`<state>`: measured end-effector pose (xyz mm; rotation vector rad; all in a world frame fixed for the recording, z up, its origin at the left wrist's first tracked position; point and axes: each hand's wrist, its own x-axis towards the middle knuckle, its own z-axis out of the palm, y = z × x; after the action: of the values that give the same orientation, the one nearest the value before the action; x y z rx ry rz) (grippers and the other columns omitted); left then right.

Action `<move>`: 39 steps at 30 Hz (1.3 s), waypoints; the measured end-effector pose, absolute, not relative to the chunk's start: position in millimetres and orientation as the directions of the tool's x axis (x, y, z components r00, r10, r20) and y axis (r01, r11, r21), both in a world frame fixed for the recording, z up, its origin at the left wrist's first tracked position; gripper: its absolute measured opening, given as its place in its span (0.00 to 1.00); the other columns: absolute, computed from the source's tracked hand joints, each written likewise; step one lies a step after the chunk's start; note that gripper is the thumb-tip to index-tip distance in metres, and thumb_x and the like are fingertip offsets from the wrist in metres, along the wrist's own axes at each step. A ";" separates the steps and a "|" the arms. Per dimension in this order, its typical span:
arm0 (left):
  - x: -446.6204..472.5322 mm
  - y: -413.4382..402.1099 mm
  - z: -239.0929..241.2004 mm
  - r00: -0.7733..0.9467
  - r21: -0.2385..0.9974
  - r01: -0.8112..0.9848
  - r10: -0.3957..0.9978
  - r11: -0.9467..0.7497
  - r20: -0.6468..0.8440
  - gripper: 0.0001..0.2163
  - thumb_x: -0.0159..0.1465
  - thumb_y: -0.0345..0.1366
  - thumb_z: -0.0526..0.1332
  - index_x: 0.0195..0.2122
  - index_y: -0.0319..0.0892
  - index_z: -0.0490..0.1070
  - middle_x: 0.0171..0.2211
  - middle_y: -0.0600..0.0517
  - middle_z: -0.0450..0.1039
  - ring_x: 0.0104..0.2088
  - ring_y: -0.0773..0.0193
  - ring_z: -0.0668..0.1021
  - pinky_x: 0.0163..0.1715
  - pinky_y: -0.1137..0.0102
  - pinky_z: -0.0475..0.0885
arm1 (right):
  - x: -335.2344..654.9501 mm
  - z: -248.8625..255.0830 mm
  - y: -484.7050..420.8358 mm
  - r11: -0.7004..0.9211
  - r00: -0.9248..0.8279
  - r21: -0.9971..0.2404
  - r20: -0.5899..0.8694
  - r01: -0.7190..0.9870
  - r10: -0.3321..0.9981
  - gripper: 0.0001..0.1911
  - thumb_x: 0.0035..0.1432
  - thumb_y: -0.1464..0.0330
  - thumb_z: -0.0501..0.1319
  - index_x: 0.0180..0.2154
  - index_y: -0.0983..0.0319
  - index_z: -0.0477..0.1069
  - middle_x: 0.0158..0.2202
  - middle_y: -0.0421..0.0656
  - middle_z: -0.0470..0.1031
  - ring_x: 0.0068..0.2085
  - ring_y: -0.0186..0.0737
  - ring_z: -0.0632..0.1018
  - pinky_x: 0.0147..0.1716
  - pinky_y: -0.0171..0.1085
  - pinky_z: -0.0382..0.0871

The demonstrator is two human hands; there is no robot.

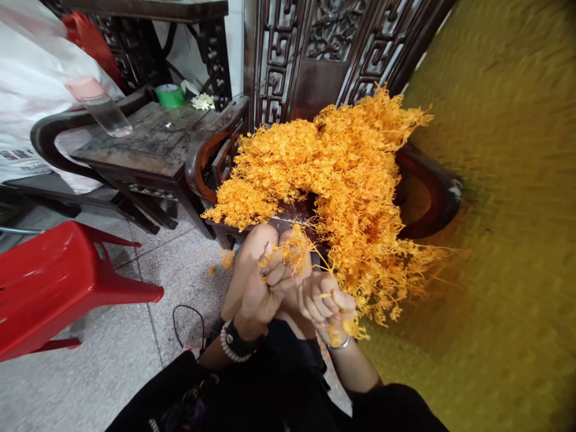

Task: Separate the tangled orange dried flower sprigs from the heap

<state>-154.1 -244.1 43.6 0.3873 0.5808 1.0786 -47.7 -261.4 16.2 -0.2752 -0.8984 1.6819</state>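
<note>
Over my knees, my left hand (pixel 261 294) is closed, with orange bits at its fingertips. A thin orange sprig (pixel 297 249) with many small branching tips spreads between my two hands. My right hand (pixel 321 300) is curled closed around its stem end, and more orange tips poke out on the wrist side. A large heap of the same orange sprigs (pixel 360 174) covers the dark wooden chair (pixel 427 192) in front of me. Its right part comes close to my right hand. Whether the sprigs are dried flowers or artificial, I cannot tell.
At left, a dark side table (pixel 148 138) bears a clear bottle (pixel 105 111), green tape (pixel 170 95) and small pale flowers (pixel 203 101). A red plastic stool (pixel 54 282) stands on the speckled floor. Orange scraps (pixel 227 259) lie near my legs. A yellow-brown surface (pixel 508 240) fills the right side.
</note>
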 end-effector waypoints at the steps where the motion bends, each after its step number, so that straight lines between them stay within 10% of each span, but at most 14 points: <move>1: -153.9 -243.1 43.8 0.338 0.548 -0.729 0.912 0.410 -0.233 0.24 0.66 0.46 0.56 0.17 0.43 0.49 0.14 0.61 0.40 0.16 0.73 0.48 0.15 0.78 0.54 | -48.8 19.0 -259.9 -0.015 -0.293 -0.681 0.296 -0.732 0.909 0.28 0.55 0.56 0.61 0.13 0.59 0.49 0.06 0.29 0.44 0.08 0.24 0.49 0.09 0.29 0.44; 10: -164.8 -239.7 20.4 0.195 0.896 -0.444 0.976 0.001 0.096 0.16 0.66 0.47 0.56 0.33 0.40 0.73 0.21 0.55 0.65 0.23 0.69 0.68 0.24 0.74 0.63 | -46.4 27.3 -259.6 0.285 0.227 -0.892 0.214 -0.351 0.950 0.23 0.57 0.59 0.63 0.20 0.60 0.54 0.16 0.31 0.51 0.17 0.27 0.54 0.18 0.31 0.48; 14: -172.3 -237.5 27.9 0.377 0.969 -0.171 0.896 -0.180 0.233 0.16 0.67 0.44 0.54 0.29 0.39 0.72 0.23 0.53 0.66 0.25 0.69 0.67 0.28 0.73 0.63 | -47.4 27.3 -258.2 0.315 0.404 -0.943 0.249 -0.106 0.880 0.25 0.56 0.59 0.64 0.18 0.60 0.52 0.16 0.32 0.53 0.19 0.27 0.56 0.19 0.31 0.50; 22: -160.5 -239.6 11.9 0.436 0.964 -0.176 0.862 -0.199 0.258 0.27 0.63 0.60 0.47 0.25 0.40 0.68 0.20 0.51 0.63 0.24 0.65 0.63 0.25 0.68 0.62 | -63.7 42.1 -255.5 0.267 0.472 -0.959 0.278 0.092 0.837 0.27 0.56 0.61 0.64 0.17 0.60 0.50 0.16 0.31 0.49 0.19 0.26 0.52 0.18 0.31 0.50; 27: -165.7 -235.5 16.7 0.497 0.991 -0.035 0.858 -0.128 0.129 0.19 0.54 0.53 0.65 0.27 0.40 0.73 0.21 0.52 0.68 0.25 0.65 0.68 0.27 0.70 0.64 | -54.2 43.1 -250.9 0.122 0.306 -0.992 0.105 -0.038 0.946 0.28 0.56 0.55 0.62 0.16 0.60 0.50 0.16 0.32 0.49 0.19 0.27 0.51 0.18 0.31 0.48; 32: -170.2 -224.5 11.5 0.662 0.935 -0.275 0.749 0.222 0.017 0.21 0.62 0.51 0.57 0.19 0.39 0.66 0.15 0.54 0.63 0.18 0.69 0.67 0.21 0.72 0.60 | -39.4 43.9 -251.8 -0.082 -0.009 -0.990 -0.082 -0.114 0.997 0.27 0.60 0.50 0.55 0.18 0.61 0.59 0.15 0.33 0.53 0.16 0.27 0.55 0.16 0.32 0.46; 39: -168.8 -220.9 15.1 0.516 0.966 -0.240 0.856 0.100 0.039 0.22 0.62 0.53 0.57 0.22 0.38 0.67 0.16 0.54 0.64 0.20 0.70 0.66 0.23 0.72 0.60 | -31.2 44.1 -254.3 -0.002 -0.082 -0.999 -0.006 0.053 0.997 0.26 0.62 0.52 0.55 0.18 0.62 0.61 0.16 0.36 0.60 0.19 0.29 0.60 0.21 0.32 0.54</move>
<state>-168.8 -220.9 15.1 1.2063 0.6414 0.8970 -31.2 -254.3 44.1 -1.2114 -1.3077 1.2469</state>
